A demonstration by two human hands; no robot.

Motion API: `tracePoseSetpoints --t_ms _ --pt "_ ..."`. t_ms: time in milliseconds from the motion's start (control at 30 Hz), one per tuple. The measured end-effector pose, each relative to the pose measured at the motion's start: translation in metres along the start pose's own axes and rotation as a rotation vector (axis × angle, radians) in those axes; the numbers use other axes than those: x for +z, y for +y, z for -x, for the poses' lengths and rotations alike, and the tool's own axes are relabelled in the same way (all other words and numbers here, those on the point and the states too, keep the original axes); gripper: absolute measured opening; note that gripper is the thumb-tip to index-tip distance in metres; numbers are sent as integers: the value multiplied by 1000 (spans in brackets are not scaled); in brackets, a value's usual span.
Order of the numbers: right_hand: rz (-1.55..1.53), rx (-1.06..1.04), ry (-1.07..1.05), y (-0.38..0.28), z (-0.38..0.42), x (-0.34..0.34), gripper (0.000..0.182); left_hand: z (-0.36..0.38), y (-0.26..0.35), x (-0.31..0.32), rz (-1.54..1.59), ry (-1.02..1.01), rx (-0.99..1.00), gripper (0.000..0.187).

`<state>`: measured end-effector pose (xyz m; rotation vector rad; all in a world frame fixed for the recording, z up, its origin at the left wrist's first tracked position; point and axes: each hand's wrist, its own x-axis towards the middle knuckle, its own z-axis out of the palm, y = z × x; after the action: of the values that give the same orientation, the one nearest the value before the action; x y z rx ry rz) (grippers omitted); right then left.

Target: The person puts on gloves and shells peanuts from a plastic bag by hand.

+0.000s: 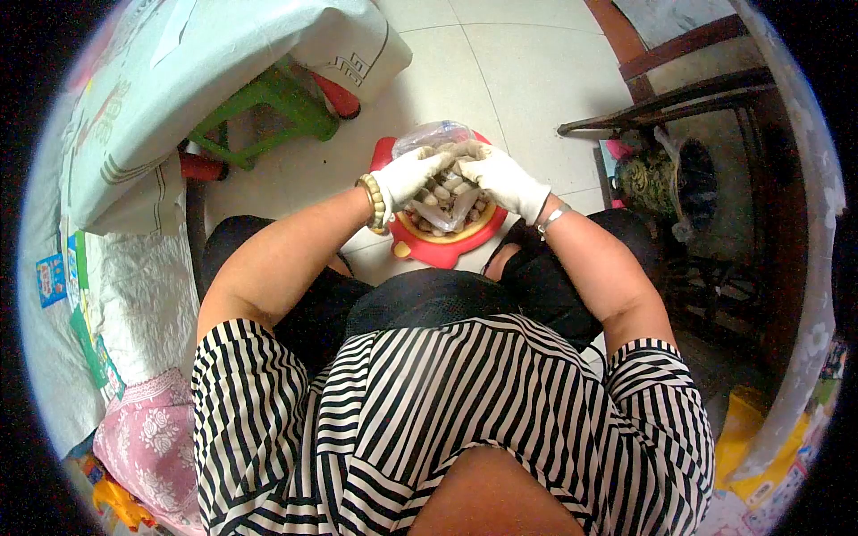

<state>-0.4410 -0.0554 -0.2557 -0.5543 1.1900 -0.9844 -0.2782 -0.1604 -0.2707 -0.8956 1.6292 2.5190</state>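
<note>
My left hand [415, 172], in a white glove and with a beaded bracelet at the wrist, has its fingers bent inward. My right hand [502, 176], gloved in white too, meets it fingertip to fingertip. Both hands are closed at the fingertips; what they pinch is too small and hidden to name. Just below them lies a heap of small, rounded, brownish-grey pieces [435, 194], perhaps peanuts in the shell. Clear plastic bags [434, 136] lie behind and among the pieces. All this rests on a low red and yellow plastic piece [447, 254], standing on the floor between my feet.
A green plastic stool [268, 116] stands at the left, partly under a cloth-covered table [223, 54]. Dark wooden furniture [679, 107] is on the right, with a dark container [697, 183] near it. Pale floor tiles [500, 54] stretch ahead.
</note>
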Motion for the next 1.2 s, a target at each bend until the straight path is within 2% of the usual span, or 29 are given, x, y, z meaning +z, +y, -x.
tracePoseSetpoints --t_ms 67,200,300,367,400,467,600,700,767,800,867,1000,1067,1200 --pt "178 -66 62 1 -1 4 25 13 18 5 71 -96 -45 35" --pt "201 -65 76 0 -2 8 26 -3 -5 -6 170 -12 -48 33" --pt "110 -78 40 -3 -3 9 25 -10 -10 -12 193 -84 -74 32" --pt "106 -68 53 -8 1 13 24 -11 -9 -12 427 -169 -64 33" --pt "105 -68 53 -9 1 14 24 -10 -7 -11 427 -170 -65 33" --pt "238 -72 70 -11 2 15 31 -7 -1 -7 440 -26 -106 33" --pt "260 -32 95 -12 3 14 30 3 11 1 342 46 -133 34" --pt "234 -35 137 -9 1 11 28 -9 -4 -2 426 23 -93 35" --pt "154 -1 176 -6 0 7 26 -13 -9 -4 372 -22 -112 39" --pt "154 -1 176 -4 -1 6 26 -13 -11 -3 442 -65 -123 42" --pt "4 14 191 2 -3 3 26 -19 -15 -4 442 -75 -134 42" --pt "-98 27 180 8 -8 -1 27 -33 -25 -8 501 -87 -164 42" --pt "-206 102 193 6 -9 -2 27 -32 -25 -11 472 -70 -140 39" --pt "-211 156 236 4 -10 1 28 -19 -16 -9 357 -23 -66 34"
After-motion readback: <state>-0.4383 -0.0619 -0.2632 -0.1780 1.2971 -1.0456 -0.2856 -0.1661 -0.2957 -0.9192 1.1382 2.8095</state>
